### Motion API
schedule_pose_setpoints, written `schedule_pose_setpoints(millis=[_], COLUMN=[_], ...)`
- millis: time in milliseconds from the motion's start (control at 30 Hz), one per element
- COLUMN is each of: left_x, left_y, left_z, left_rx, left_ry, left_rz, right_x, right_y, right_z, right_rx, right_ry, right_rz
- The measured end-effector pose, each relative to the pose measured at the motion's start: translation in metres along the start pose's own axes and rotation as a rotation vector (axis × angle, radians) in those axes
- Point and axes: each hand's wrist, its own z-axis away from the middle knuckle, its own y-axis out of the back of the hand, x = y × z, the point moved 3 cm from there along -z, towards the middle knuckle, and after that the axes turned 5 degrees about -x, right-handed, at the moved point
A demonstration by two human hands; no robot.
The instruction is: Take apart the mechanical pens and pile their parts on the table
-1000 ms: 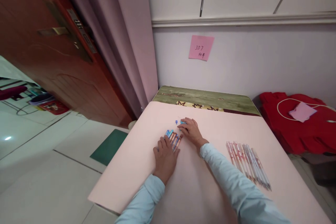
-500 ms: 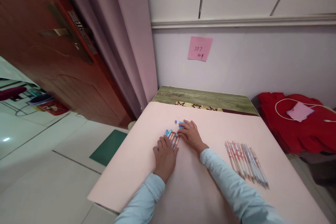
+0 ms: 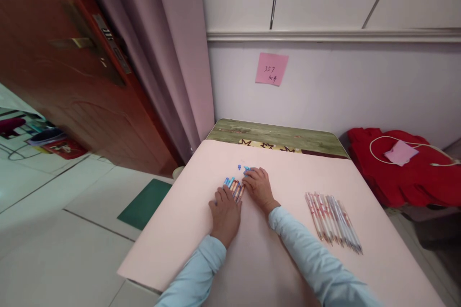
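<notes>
Pale blue sleeves point(image 3: 203, 268) reach across a pink table point(image 3: 176, 230).
Left hand point(image 3: 226, 213) palm-down, thumb and fingers parted over the near ends of the pens point(image 3: 236, 187); right hand point(image 3: 258, 187) curled just beside them, whether pinching anything I cannot tell.

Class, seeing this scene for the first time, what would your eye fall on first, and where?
Probably the bright red cloth at the right, with a white cable on it. Then the left hand, over coloured pens on the pale tabletop, and the right hand near their far ends.
</notes>
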Motion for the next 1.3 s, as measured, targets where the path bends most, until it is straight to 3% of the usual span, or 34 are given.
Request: schedule_pose_setpoints(millis=[267,567,633,767,833,1000,1133,1300], left_x=[-0.001,0.0,0.0,0.0,0.0,-0.001,-0.003,-0.009], left_y=[-0.001,0.0,0.001,0.001,0.0,-0.003,-0.004,0.0], left_z=[0.0,0.0,0.0,0.001,0.001,0.001,0.001,-0.002], left_rx=[-0.006,0.005,-0.004,-0.01,-0.012,-0.018,-0.012,-0.058], left_ry=[-0.008,-0.001,-0.003,-0.017,-0.015,-0.01,-0.011,-0.018], left_rz=[-0.006,0.012,0.011,0.009,0.008,0.037,0.065,0.143], right_x=[0.002,-0.013,-0.01,-0.01,-0.007,0.017,0.036,0.036], right_y=[0.007,0.003,0.004,0.001,0.003,0.011,0.014,0.011], right_z=[0.001,0.005,0.005,0.006,0.008,0.019,0.015,-0.018], right_rx=[-0.065,0.013,0.038,0.022,0.071,0.199,0.065,-0.038], right_ry=[0.076,0.003,-0.027,0.075,0.017,-0.321,-0.444,-0.485], right_rz=[0.002,0.236,0.223,0.127,0.074,-0.083,-0.179,-0.174])
